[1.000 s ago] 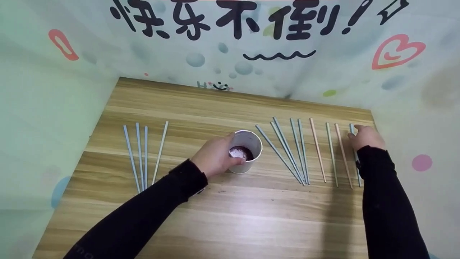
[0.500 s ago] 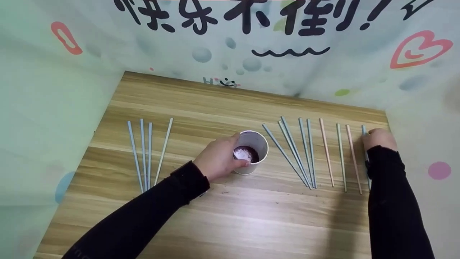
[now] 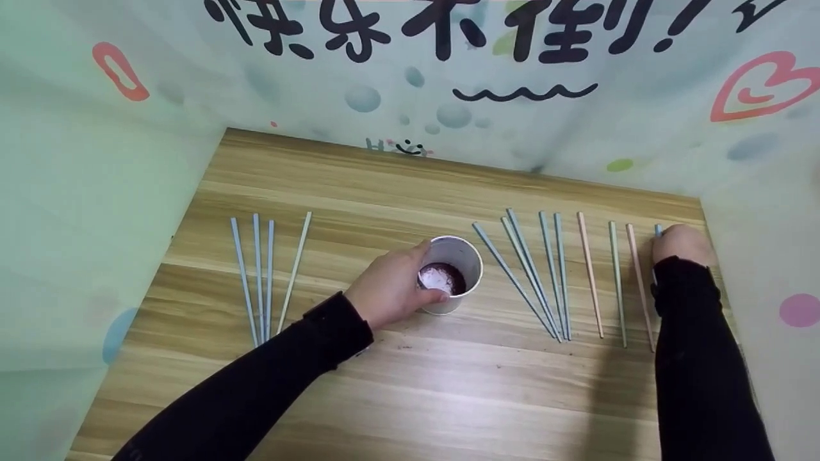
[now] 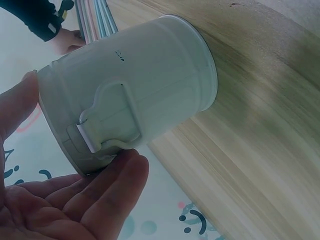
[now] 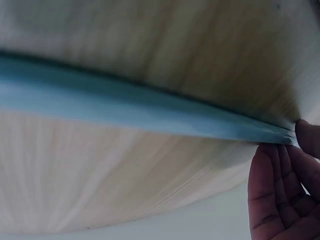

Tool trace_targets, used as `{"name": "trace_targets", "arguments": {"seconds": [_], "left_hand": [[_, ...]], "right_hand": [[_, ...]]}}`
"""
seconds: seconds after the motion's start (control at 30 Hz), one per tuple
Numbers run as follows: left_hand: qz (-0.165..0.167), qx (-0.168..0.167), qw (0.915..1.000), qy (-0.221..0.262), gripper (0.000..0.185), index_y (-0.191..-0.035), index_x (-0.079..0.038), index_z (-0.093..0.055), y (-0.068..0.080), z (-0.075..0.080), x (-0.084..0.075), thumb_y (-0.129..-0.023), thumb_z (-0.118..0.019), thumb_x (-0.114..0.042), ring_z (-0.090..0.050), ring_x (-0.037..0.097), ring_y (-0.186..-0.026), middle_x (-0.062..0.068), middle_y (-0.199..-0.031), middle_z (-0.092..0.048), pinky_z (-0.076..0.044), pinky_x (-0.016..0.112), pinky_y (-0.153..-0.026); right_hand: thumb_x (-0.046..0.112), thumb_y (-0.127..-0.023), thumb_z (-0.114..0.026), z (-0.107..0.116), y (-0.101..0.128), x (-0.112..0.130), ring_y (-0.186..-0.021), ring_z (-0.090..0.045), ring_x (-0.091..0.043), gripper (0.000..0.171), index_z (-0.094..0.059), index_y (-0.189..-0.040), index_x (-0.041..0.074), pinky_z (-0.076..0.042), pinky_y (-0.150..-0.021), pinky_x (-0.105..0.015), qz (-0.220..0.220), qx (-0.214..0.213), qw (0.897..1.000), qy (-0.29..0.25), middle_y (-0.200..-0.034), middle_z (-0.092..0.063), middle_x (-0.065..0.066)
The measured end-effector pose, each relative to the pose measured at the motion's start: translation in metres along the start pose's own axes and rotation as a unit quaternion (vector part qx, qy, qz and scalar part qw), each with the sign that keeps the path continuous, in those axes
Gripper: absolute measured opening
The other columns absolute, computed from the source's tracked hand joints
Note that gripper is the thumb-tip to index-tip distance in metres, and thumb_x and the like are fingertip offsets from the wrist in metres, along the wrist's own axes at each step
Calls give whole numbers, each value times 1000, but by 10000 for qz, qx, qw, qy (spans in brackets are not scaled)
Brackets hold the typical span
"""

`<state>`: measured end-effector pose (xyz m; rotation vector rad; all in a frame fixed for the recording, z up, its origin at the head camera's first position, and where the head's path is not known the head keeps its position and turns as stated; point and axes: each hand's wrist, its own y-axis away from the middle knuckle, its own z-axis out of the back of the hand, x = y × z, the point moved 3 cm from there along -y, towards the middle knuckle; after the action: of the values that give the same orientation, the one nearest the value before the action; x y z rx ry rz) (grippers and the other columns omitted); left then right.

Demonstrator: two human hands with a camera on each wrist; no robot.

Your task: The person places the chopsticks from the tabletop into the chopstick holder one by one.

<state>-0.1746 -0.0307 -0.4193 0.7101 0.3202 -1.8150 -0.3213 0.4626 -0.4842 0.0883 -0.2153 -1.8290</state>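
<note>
Held the cup (image 4: 145,82), mouth up on the worktop (image 3: 500,410), close to its rim with curled fingers of the left hand (image 3: 394,285). Pinched the far end of the blue stick (image 5: 150,110), near the right edge, between fingers and thumb of the right hand (image 3: 685,245). Probably risked dropping the thin stick from so small a grip, nudging the pink stick (image 3: 640,282) beside it, or tipping the cup by uneven pressure
</note>
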Motion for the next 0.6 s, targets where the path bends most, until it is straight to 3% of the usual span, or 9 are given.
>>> {"name": "trace_targets", "arguments": {"seconds": [0.13,0.37,0.6], "left_hand": [[-31,1,10000,-28,88,-152,3,-40,0,0,0,-87,-81,-40,-64,34,-123,21,-135,-65,-50,44,-108],[-188,-110,9998,-44,87,-150,5,-42,-1,1,0,-86,-82,-38,-65,34,-122,21,-134,-65,-50,44,-107],[-218,-224,9995,45,83,-147,2,-46,1,-1,2,-85,-83,-38,-66,34,-118,20,-129,-68,-52,46,-103]], "right_hand": [[29,-109,-35,0,-1,-1,-90,-64,-54,58,-62,-104,-22,-57,-74,-60,-40,25,10000,50,-105,-61,-45],[22,-107,-41,4,4,-1,-82,-66,-50,48,-69,-97,-15,-56,-70,-54,291,-55,9995,-115,-95,-65,-39],[17,-105,-44,6,5,1,-98,-63,-54,39,-67,-115,-12,-53,-85,-60,311,-234,9980,-499,-111,-64,-38]]}}
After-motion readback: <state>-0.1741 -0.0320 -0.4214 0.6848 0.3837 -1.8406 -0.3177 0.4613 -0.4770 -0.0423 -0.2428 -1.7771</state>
